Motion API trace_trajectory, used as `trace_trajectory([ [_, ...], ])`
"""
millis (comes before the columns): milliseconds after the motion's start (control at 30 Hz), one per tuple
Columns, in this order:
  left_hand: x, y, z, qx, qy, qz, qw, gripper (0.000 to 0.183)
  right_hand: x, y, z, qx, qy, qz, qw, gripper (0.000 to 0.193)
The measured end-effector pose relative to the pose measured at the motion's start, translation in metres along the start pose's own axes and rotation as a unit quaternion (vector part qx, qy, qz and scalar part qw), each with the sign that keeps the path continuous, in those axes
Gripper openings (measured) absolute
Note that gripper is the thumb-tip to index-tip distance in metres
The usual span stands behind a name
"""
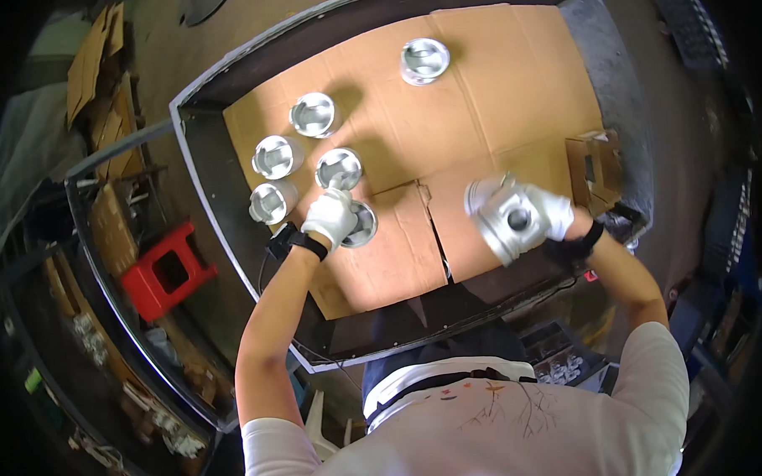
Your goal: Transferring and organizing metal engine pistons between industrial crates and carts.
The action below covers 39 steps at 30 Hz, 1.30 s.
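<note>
My left hand (pixel 331 214), in a white glove, has its fingers closed at the near rim of a silver metal piston (pixel 338 166). Another piston (pixel 363 225) stands beside that hand, partly covered by it. My right hand (pixel 555 215), also gloved, grips a piston (pixel 508 230) tilted on its side, its round pin hole showing. A blurred silver rounded part (pixel 482 192) appears at its far left; I cannot tell whether it belongs to a second piston. More pistons (pixel 277 157) stand open end up at the left, and one (pixel 425 61) stands alone farther back.
Cardboard sheets (pixel 527 90) line the dark-walled table (pixel 212 147), with a gap between sheets near the middle. A small open cardboard box (pixel 594 170) sits at the right edge. Left of the table are a red stool (pixel 169 270) and a metal-framed rack (pixel 105 264).
</note>
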<state>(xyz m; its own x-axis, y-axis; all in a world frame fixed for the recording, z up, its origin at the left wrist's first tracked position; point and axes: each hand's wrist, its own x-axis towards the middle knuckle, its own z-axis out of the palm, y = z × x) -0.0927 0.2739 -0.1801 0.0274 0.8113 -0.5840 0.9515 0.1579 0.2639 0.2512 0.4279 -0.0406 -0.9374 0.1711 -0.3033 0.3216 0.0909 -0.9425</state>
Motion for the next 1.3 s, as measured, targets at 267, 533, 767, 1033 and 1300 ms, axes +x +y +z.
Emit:
trace_trajectory([
  [267, 0.028, -0.016, 0.014, 0.071, -0.025, 0.109, 0.991, 0.031, -0.133, -0.056, 0.161, 0.219, 0.231, 0.041, 0.947, 0.022],
  [533, -0.148, 0.036, -0.014, -0.064, -0.015, 0.251, 0.966, 0.022, -0.257, -0.112, 0.382, 0.596, 0.518, 0.142, 0.596, 0.020],
  [767, -0.261, 0.121, 0.016, 0.070, 0.270, 0.510, 0.813, 0.052, -0.352, -0.099, 0.616, 0.389, 0.753, 0.049, 0.528, 0.021],
  [1033, -0.295, 0.261, 0.122, 0.103, 0.063, 0.592, 0.797, 0.057, -0.433, -0.059, 0.851, 0.281, 0.905, 0.175, 0.267, 0.026],
  [1300, -0.359, 0.468, 0.233, 0.247, -0.016, 0.730, 0.637, 0.045, -0.554, 0.047, 1.002, 0.315, 0.766, 0.511, 0.231, 0.030],
])
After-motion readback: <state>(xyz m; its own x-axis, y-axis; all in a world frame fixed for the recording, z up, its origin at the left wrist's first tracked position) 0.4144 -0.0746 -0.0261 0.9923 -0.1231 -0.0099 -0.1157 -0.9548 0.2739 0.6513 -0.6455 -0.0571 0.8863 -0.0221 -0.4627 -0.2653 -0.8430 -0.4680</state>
